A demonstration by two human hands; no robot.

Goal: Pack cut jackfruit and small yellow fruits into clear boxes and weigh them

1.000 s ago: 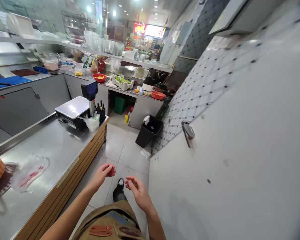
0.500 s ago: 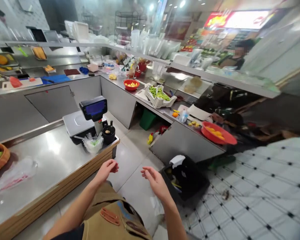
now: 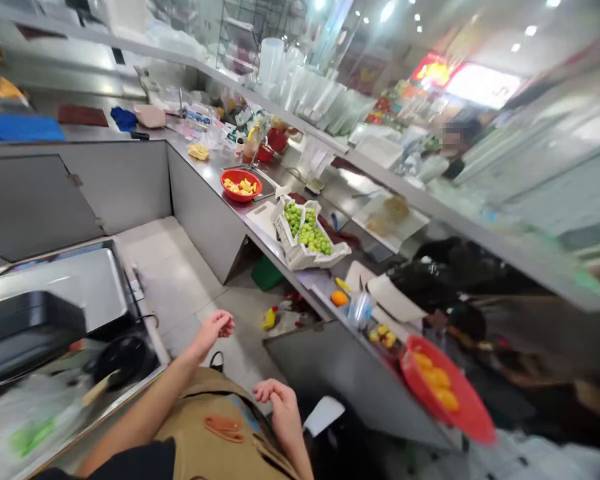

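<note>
My left hand (image 3: 213, 335) hangs in the air over the tiled floor, its fingers loosely bent and nothing visible in it. To its right and lower, my right hand (image 3: 279, 400) is also loosely bent and appears to hold nothing. Both are in front of a brown apron (image 3: 230, 400) and touch no counter. Beyond them stand a white crate of green fruit (image 3: 307, 233), a red bowl of cut yellow fruit (image 3: 241, 185), an orange (image 3: 339, 298), a clear plastic cup (image 3: 361, 309) and a large red basin (image 3: 473, 407) with orange fruit.
At left is a counter with a scale (image 3: 55, 280) and a black container (image 3: 123, 360). A black bin with a white piece (image 3: 325, 415) stands near my right hand. A yellow bottle (image 3: 269, 319) is under the right counter. A shelf of plastic cups (image 3: 300, 83) runs above; a person is beyond.
My view has shifted forward and tilted, so the fruit counter is closer and the scale now sits at the left edge. Both hands stay before me, apparently without anything in them.
</note>
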